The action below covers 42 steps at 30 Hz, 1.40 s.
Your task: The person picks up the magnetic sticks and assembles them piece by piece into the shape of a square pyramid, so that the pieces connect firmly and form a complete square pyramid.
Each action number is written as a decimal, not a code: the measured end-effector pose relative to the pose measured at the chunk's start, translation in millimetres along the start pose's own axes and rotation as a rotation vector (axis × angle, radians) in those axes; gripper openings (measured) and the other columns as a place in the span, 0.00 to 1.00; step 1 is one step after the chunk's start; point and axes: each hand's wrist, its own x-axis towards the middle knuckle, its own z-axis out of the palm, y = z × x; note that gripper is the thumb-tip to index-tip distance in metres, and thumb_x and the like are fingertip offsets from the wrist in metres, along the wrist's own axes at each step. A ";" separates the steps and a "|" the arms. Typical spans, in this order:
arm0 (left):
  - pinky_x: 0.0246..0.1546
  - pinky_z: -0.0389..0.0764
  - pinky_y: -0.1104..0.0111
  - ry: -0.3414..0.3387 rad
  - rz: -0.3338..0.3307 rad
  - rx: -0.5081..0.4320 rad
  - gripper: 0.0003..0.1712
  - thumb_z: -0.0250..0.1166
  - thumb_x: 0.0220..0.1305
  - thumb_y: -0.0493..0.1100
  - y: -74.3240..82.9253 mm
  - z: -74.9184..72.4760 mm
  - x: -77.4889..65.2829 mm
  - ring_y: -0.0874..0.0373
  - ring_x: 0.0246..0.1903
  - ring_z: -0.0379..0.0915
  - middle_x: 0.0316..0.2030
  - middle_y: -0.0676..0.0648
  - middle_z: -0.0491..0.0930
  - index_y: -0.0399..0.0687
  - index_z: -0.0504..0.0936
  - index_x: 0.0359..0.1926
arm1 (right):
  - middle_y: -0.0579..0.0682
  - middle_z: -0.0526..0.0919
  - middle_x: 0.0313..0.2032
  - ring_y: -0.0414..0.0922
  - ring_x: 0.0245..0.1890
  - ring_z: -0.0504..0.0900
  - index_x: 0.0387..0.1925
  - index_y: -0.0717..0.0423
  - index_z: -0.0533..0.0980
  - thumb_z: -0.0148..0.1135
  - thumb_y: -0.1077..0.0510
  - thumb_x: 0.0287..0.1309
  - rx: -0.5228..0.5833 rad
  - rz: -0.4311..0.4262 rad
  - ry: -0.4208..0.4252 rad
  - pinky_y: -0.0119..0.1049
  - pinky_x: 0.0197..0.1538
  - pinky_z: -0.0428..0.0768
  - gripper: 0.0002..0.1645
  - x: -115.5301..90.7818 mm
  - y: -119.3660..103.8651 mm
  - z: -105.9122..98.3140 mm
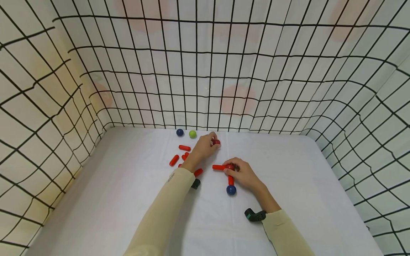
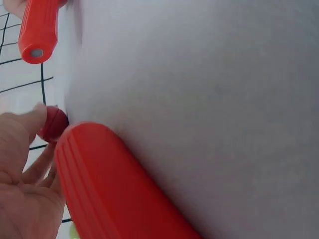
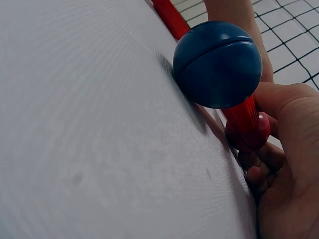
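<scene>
Nearest on the white cloth-covered counter [image 1: 134, 213], a glossy dark blue ball [image 1: 231, 190] caps a red cylindrical rod [image 1: 231, 181]. The rod's far end meets a glossy red ball [image 1: 230, 166], gripped by the right hand [image 1: 246, 174]; a second red rod [image 1: 218, 167] points left from it. Loose red rods [image 1: 174, 160] lie around the left forearm. Farther, the left hand [image 1: 204, 146] pinches another red ball [image 1: 216, 142]. Beyond sit a light green ball [image 1: 192, 134] and a loose dark blue ball [image 1: 180, 132], side by side.

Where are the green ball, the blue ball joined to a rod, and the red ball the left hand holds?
Green ball [image 1: 192, 134]: head view, its middle.
Blue ball [image 3: 218, 67]: right wrist view, near face.
Red ball [image 2: 55, 124]: left wrist view, exposed side.
</scene>
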 end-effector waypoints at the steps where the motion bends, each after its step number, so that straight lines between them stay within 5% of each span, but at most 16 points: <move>1: 0.49 0.83 0.63 0.011 -0.013 -0.010 0.13 0.67 0.71 0.45 -0.6 0.0 -0.8 0.53 0.43 0.78 0.46 0.46 0.83 0.50 0.74 0.51 | 0.46 0.82 0.45 0.47 0.45 0.73 0.49 0.40 0.84 0.69 0.52 0.65 0.000 0.000 -0.002 0.40 0.47 0.72 0.12 0.2 -0.2 0.7; 5: 0.52 0.84 0.62 0.031 -0.065 -0.044 0.18 0.67 0.71 0.45 -3.2 -0.8 -5.0 0.52 0.46 0.79 0.47 0.45 0.84 0.47 0.75 0.57 | 0.46 0.82 0.46 0.47 0.44 0.73 0.50 0.41 0.84 0.69 0.51 0.65 -0.004 -0.005 -0.008 0.39 0.47 0.72 0.12 0.9 -1.1 3.2; 10: 0.56 0.84 0.62 -0.012 -0.039 -0.053 0.27 0.66 0.72 0.47 -2.7 -9.0 -14.0 0.52 0.51 0.80 0.55 0.45 0.82 0.47 0.76 0.68 | 0.46 0.82 0.45 0.47 0.44 0.73 0.49 0.40 0.84 0.69 0.52 0.65 -0.010 -0.008 0.010 0.39 0.47 0.73 0.12 0.0 -0.3 2.1; 16: 0.56 0.84 0.63 -0.040 0.027 -0.111 0.26 0.69 0.70 0.50 -2.5 -23.1 -39.1 0.53 0.54 0.81 0.53 0.49 0.84 0.48 0.81 0.65 | 0.45 0.82 0.43 0.46 0.42 0.73 0.49 0.41 0.84 0.70 0.52 0.65 -0.022 -0.021 0.023 0.37 0.45 0.72 0.12 -1.7 1.3 -0.1; 23: 0.58 0.84 0.62 -0.020 -0.015 -0.204 0.25 0.71 0.67 0.51 -10.3 -32.8 -76.4 0.56 0.54 0.82 0.53 0.55 0.85 0.56 0.81 0.63 | 0.46 0.81 0.41 0.46 0.42 0.73 0.50 0.42 0.84 0.69 0.51 0.65 -0.017 -0.022 0.024 0.38 0.45 0.72 0.12 -1.3 1.4 1.8; 27: 0.57 0.85 0.62 -0.010 0.025 -0.241 0.23 0.72 0.66 0.47 -15.4 -34.6 -90.3 0.56 0.53 0.82 0.52 0.53 0.85 0.53 0.82 0.61 | 0.47 0.81 0.41 0.47 0.41 0.73 0.49 0.43 0.84 0.70 0.53 0.65 -0.006 -0.023 0.039 0.37 0.44 0.72 0.12 -1.7 -0.6 2.2; 42: 0.58 0.84 0.60 -0.054 0.132 -0.197 0.23 0.72 0.64 0.35 -26.8 -29.1 -105.4 0.53 0.52 0.84 0.52 0.46 0.87 0.42 0.83 0.60 | 0.47 0.80 0.39 0.47 0.39 0.73 0.50 0.45 0.84 0.69 0.53 0.65 0.005 -0.042 0.058 0.35 0.41 0.72 0.12 -0.3 0.9 3.9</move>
